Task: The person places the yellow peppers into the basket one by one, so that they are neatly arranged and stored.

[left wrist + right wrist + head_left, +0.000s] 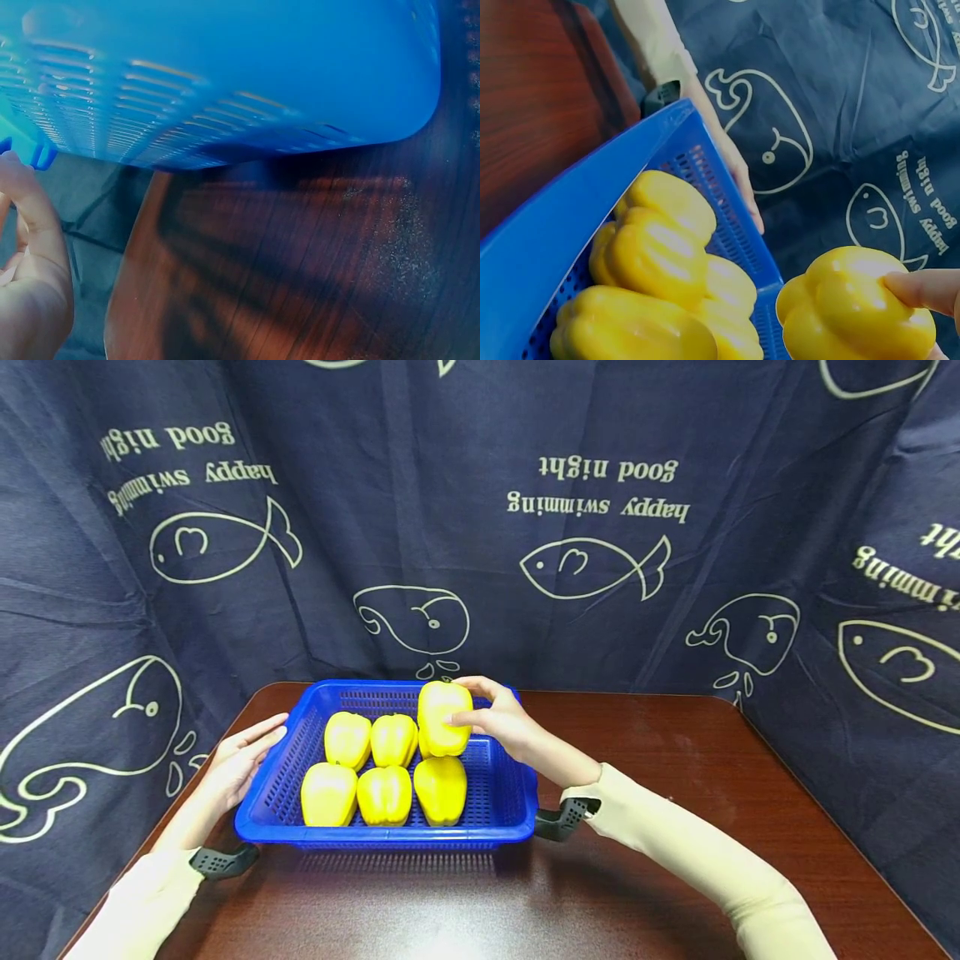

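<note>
Several yellow bell peppers [386, 795] stand in rows inside a blue plastic basket [397, 834], mostly in its left and middle parts. My right hand [506, 722] pinches another yellow bell pepper [444, 718] between thumb and fingers, above the back row. In the right wrist view this held pepper [855, 307] is apart from the peppers [660, 255] in the basket. At the basket's left side, my left hand [238, 764] touches the outside of the rim with its fingers fairly straight. The left wrist view shows part of that hand [37, 262] beside the basket's slotted wall [225, 75].
The basket stands on a glossy brown wooden table [637, 877], towards its left back. A dark blue curtain [480, 527] printed with fish and whales hangs behind and at the sides. Black wrist straps [223, 862] are on both arms.
</note>
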The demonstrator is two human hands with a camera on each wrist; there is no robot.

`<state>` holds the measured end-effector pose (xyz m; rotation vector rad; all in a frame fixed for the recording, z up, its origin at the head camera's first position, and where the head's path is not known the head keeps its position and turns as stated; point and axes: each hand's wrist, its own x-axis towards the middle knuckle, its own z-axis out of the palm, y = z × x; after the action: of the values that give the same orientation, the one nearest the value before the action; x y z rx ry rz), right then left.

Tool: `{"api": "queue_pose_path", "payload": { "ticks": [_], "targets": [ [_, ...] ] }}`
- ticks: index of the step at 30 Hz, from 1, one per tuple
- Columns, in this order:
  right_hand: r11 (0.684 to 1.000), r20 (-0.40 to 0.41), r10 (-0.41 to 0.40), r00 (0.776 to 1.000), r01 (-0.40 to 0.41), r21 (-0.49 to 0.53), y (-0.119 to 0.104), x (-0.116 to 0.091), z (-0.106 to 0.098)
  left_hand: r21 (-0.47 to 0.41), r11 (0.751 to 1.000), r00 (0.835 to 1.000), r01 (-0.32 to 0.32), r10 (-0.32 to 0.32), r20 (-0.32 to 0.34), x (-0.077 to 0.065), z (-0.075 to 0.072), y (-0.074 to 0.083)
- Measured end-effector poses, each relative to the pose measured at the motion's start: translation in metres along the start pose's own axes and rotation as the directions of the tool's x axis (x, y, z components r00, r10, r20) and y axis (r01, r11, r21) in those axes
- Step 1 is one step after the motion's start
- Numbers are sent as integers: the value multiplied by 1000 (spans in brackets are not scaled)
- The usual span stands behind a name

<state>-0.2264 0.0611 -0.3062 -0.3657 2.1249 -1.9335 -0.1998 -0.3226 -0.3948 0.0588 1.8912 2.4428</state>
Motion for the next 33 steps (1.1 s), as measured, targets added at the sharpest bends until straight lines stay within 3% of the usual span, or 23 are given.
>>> {"api": "queue_pose_path", "payload": {
  "ticks": [14,33],
  "targets": [
    [996,-9,82,997,-81,40,3,23,36,-7,1000,1000,-20,20,9,1,0,-1],
    [994,-23,107,994,-106,34,15,48,77,14,1000,1000,-19,19,-6,2,0,-2]
  ]
}}
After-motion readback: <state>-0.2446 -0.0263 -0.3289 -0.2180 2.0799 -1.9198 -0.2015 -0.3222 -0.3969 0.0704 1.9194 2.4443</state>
